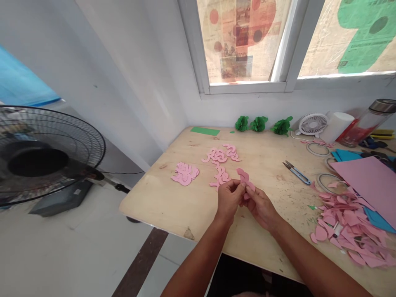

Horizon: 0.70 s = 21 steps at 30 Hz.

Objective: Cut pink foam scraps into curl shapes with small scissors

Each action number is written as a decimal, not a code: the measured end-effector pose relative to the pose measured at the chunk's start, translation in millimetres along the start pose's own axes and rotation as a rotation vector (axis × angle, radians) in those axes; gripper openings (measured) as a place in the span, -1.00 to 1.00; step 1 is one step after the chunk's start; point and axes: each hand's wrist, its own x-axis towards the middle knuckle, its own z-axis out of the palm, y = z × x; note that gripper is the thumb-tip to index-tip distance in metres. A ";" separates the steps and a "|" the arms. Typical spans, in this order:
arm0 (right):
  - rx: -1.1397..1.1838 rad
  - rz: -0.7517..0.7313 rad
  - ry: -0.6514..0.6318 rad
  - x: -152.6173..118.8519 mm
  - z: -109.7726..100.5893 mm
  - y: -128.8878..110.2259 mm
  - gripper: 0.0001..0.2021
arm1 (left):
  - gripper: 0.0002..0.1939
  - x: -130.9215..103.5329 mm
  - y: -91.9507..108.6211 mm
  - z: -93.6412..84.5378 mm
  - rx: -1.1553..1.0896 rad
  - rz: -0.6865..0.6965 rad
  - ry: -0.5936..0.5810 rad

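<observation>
Between my two hands is a pink paper cutout with curved edges, held above the front half of the wooden table. My left hand pinches it from the left, thumb on top. My right hand grips its lower right side, and the fingers of both hands nearly meet. Part of the cutout is hidden behind the fingers. Just left of my hands lies a loose group of curly pink cutouts. Farther back sit more wavy pink pieces, and a stacked pink pile rests to the left.
Thread snips lie right of my hands, near a heap of pink paper scraps and a pink sheet. Green paper balls, a small white fan and a bottle line the wall. A floor fan stands left.
</observation>
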 end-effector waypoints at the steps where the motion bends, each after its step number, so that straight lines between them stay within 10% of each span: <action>1: -0.013 -0.001 0.003 -0.1 -0.3 -0.3 -0.78 | -0.77 0.5 0.2 -0.6 -0.006 0.000 -0.002; 12: -0.071 0.045 -0.067 1.2 -3.8 -5.3 -0.76 | -0.76 6.6 2.0 -22.4 0.178 0.098 -0.045; 17: -0.081 0.027 0.034 3.8 -6.3 -7.3 -0.76 | -0.83 29.6 11.4 -65.6 0.830 0.318 0.249; 21: -0.057 0.013 0.066 4.9 -8.6 -6.7 -0.76 | -0.84 53.0 14.8 -82.8 1.307 0.204 0.216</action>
